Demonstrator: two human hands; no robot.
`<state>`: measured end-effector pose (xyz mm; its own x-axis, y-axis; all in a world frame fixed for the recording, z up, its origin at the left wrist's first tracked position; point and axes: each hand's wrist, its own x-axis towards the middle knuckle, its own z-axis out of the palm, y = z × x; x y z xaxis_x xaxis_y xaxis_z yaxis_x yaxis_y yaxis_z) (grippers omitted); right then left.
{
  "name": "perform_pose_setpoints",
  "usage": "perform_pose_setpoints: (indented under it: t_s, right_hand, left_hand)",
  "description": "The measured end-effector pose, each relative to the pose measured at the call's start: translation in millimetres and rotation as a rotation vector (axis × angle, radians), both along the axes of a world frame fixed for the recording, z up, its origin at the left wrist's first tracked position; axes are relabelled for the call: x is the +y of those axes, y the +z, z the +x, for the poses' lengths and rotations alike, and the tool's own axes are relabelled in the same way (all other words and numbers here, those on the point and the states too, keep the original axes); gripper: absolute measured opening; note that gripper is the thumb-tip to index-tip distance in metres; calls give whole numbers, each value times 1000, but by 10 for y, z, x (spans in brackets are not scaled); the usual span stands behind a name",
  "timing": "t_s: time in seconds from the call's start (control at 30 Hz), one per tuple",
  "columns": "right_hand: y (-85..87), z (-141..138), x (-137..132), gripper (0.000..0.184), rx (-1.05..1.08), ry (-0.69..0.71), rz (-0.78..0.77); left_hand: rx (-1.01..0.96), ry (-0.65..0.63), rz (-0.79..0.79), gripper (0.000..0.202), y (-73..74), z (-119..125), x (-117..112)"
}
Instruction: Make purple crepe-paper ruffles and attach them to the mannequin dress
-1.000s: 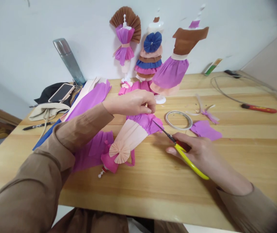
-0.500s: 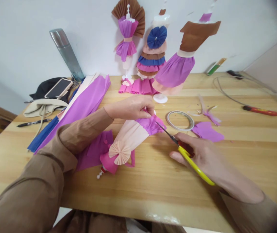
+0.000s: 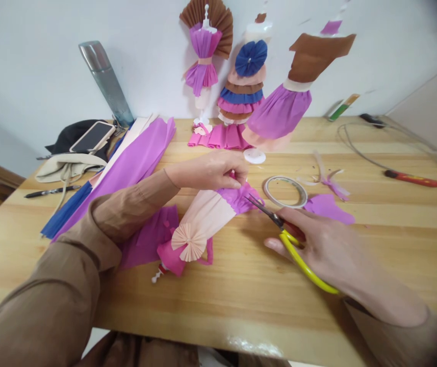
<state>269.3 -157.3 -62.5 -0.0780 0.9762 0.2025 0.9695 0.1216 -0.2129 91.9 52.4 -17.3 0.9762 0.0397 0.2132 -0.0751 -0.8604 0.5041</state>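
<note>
A small mannequin in a crepe-paper dress [image 3: 208, 214] lies on the table, its white knobbed neck end toward me. The dress has a pale peach skirt, a pink top and a peach pleated rosette [image 3: 189, 241]. Pinched at the far end, by the ruffled purple paper hem [image 3: 235, 199], is my left hand [image 3: 214, 168]; its fingertips hide part of what they grip. My right hand [image 3: 321, 244] holds scissors [image 3: 298, 260] with yellow handles. Their blades are slightly apart at the hem's right edge; whether they touch the paper I cannot tell.
Behind stand three dressed mannequins [image 3: 249, 94]. A tape roll [image 3: 285, 191] and purple scraps [image 3: 329, 208] lie beyond my right hand, with a red-handled tool [image 3: 411, 178] farther right. On the left are crepe-paper sheets [image 3: 137, 158], a phone [image 3: 93, 136], a pen [image 3: 52, 192] and a flask [image 3: 105, 84].
The scissor blades have parted a little and sit slightly left of before. My left hand has shifted slightly right at the hem. The view has moved a little.
</note>
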Motion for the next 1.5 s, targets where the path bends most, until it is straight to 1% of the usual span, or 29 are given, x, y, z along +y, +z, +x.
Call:
perform_pose_setpoints:
  t_s: [0.17, 0.27, 0.4, 0.5, 0.63, 0.77, 0.93, 1.07, 1.27, 1.4, 1.5]
  right_hand:
    - [60, 10, -8, 51, 8, -13, -94]
    - [79, 9, 10, 56, 28, 4, -71]
    - [87, 7, 44, 56, 29, 31, -50]
    - [78, 7, 47, 56, 18, 24, -43]
    - [61, 18, 24, 54, 14, 17, -41]
    - [55, 35, 8, 58, 28, 10, -26]
    - [75, 31, 26, 56, 32, -5, -82]
    - [79, 38, 38, 53, 62, -5, -115]
    - [34, 63, 39, 52, 99, 7, -111]
    - [44, 41, 71, 51, 136, 14, -128]
    - [52, 27, 85, 54, 170, -5, -117]
  left_hand:
    - [0, -12, -20, 10, -8, -4, 8]
    - [11, -35, -40, 11, 1, -7, 5]
    - [21, -50, -35, 13, 27, -18, -4]
    - [19, -49, -23, 13, 33, -27, -13]
    - [8, -19, -2, 10, 3, -24, -23]
    - [-17, -11, 0, 8, -37, -9, -23]
    - [-36, -47, -20, 10, -58, 2, -23]
    - [-40, -51, -19, 11, -58, 7, -26]
    - [-38, -54, -35, 12, -39, 8, -50]
    - [-49, -47, -38, 13, -47, 10, -57]
    - [-54, -45, -42, 12, -65, 14, -54]
